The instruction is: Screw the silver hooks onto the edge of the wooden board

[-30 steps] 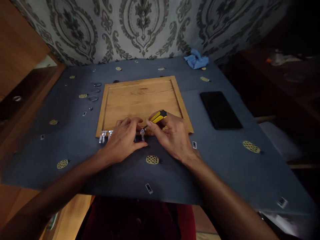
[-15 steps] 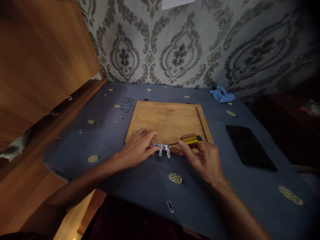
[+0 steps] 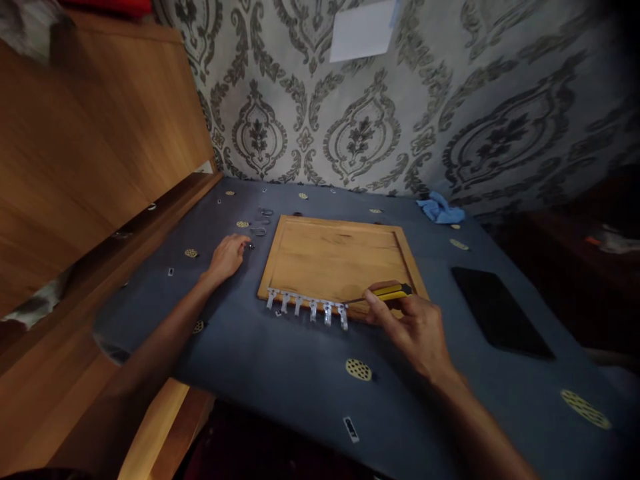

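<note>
My right hand (image 3: 417,330) is closed around a screwdriver (image 3: 387,292) with a yellow and black handle. Its shaft points left, and the tip is at the right end of a metal hook rail (image 3: 313,311). Along the near edge of a framed wooden board (image 3: 340,257) lies this rail, its several hooks hanging toward me. Left of the board, my left hand (image 3: 229,257) rests on the table with curled fingers. Its fingertips are at some small metal pieces (image 3: 251,246), perhaps screws; whether one is pinched is hidden.
Several loose wire loops (image 3: 259,231) lie beyond my left hand. A black tablet-like slab (image 3: 500,310) is on the right of the blue patterned tablecloth (image 3: 300,380). A crumpled blue cloth (image 3: 441,209) sits at the back right, and a wooden cabinet (image 3: 110,127) borders the left.
My left hand has let go of the hook rail and moved left and away to the small metal pieces, uncovering the rail. My right hand still holds the screwdriver at the rail's end.
</note>
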`<state>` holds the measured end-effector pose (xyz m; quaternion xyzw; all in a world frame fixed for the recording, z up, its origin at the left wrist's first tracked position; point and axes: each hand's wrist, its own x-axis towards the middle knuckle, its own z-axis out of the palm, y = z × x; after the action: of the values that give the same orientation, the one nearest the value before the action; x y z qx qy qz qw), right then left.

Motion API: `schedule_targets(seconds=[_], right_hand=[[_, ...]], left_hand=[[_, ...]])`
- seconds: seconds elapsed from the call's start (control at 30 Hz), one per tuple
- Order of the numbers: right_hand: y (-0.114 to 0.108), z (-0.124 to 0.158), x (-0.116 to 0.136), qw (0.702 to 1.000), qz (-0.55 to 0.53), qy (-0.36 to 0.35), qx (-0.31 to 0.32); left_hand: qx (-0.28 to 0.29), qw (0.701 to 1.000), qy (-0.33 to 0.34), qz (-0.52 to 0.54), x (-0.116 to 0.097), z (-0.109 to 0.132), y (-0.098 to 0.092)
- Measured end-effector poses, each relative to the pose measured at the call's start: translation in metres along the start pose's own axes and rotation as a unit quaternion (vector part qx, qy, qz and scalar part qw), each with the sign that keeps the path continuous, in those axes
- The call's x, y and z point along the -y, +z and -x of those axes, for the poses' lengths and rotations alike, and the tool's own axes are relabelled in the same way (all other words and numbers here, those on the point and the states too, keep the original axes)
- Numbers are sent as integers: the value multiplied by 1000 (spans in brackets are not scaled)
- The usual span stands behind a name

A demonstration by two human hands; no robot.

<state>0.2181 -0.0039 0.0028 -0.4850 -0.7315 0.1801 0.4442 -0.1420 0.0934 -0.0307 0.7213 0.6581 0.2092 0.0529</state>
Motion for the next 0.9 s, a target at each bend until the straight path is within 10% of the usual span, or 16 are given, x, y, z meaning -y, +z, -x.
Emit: schedule_targets(seconds=[0.9], right_hand=[[2, 3, -5, 999, -18, 36, 23]], left_hand=[[38, 997, 65, 7, 24, 4, -14]])
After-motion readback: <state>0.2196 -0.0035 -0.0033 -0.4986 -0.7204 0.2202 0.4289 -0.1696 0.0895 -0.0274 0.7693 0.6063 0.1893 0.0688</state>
